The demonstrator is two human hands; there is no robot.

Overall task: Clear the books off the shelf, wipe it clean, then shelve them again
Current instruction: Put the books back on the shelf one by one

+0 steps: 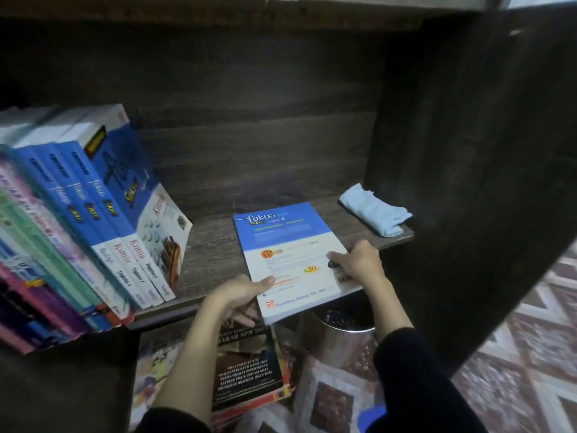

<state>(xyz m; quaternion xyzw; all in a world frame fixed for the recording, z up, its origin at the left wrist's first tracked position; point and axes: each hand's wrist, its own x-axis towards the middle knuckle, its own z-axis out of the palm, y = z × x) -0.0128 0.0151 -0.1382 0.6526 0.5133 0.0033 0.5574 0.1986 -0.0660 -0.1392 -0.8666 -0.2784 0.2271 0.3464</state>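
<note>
A blue and white "fokus" book (pixel 290 254) lies flat, back cover up, on the dark wooden shelf (pixel 212 245), its near end sticking out past the front edge. My left hand (pixel 240 295) grips its near left corner, thumb on top and fingers underneath. My right hand (pixel 359 264) holds its right edge, thumb on the cover. Several books (pixel 93 220) stand leaning at the shelf's left end, mostly blue "fokus" volumes. A light blue cloth (pixel 374 210) lies bunched at the shelf's back right corner.
The dark cabinet side wall (pixel 468 182) rises to the right. Below the shelf lie a stack of dark-covered books (pixel 249 370) and a metal pot (pixel 346 335). A patterned carpet (pixel 524 354) covers the floor at the right.
</note>
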